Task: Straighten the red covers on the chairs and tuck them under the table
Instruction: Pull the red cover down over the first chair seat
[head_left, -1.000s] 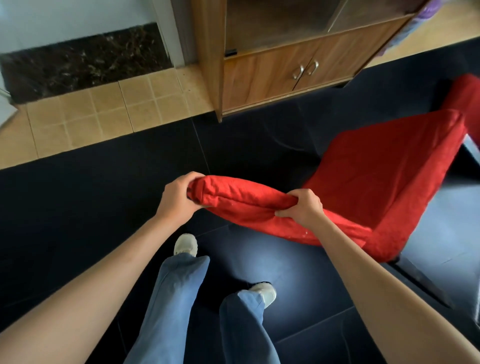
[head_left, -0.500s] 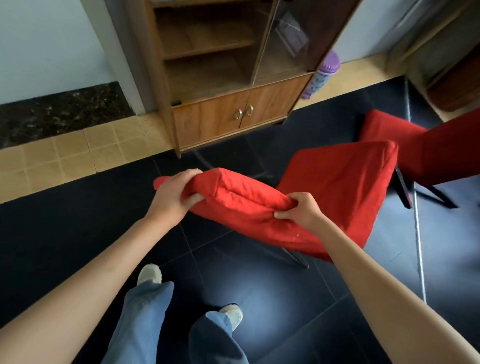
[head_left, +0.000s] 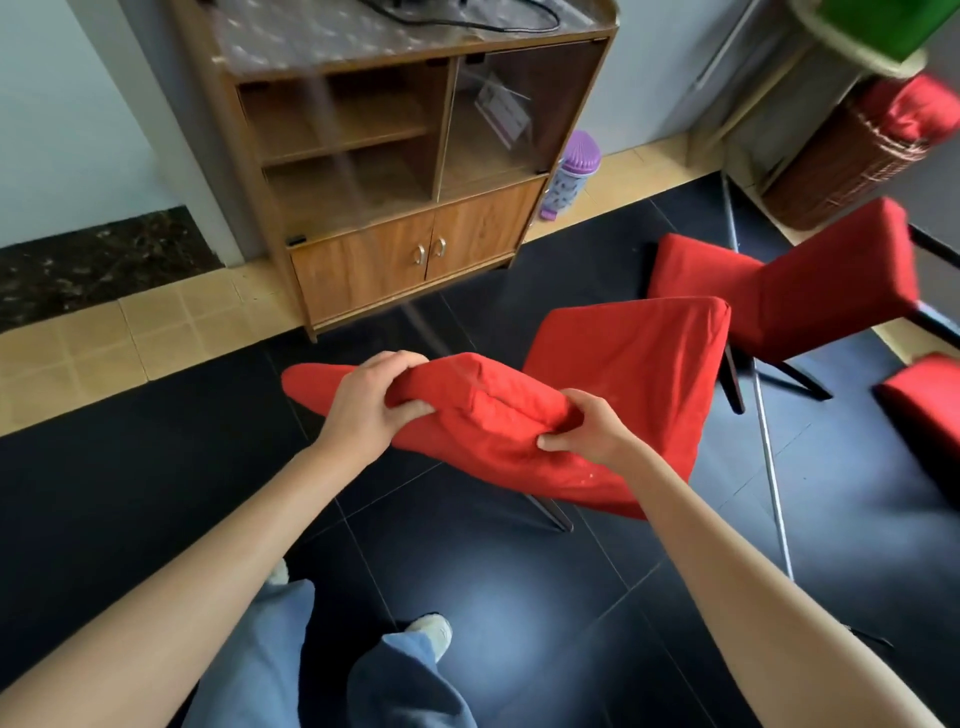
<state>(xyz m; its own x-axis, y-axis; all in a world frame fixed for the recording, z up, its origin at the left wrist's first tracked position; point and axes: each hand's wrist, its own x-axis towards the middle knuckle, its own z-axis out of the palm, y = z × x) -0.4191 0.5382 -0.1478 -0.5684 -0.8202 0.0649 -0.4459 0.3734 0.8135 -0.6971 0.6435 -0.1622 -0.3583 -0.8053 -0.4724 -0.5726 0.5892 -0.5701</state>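
Right now the red cover (head_left: 519, 431) on the nearest chair (head_left: 628, 374) is gripped at the top of the backrest by both hands. The left hand (head_left: 371, 408) is clenched around the cover's left corner, fingers curled over the top and thumb tucked under the fabric. The right hand (head_left: 584, 428) is closed on a bunched fold further along the same edge. Loose cloth is seen sticking out past the left hand. The chair is tilted toward the person, standing on the dark tiled floor (head_left: 156, 493), its seat facing a wooden cabinet (head_left: 395, 171). A second red-covered chair (head_left: 800, 280) is placed just behind and to the right, near a wicker basket (head_left: 841, 171). A third red shape (head_left: 924, 400) is caught at the right edge, possibly another chair seat, though the blur leaves that uncertain. A purple bin (head_left: 574, 171) is set beside the cabinet.
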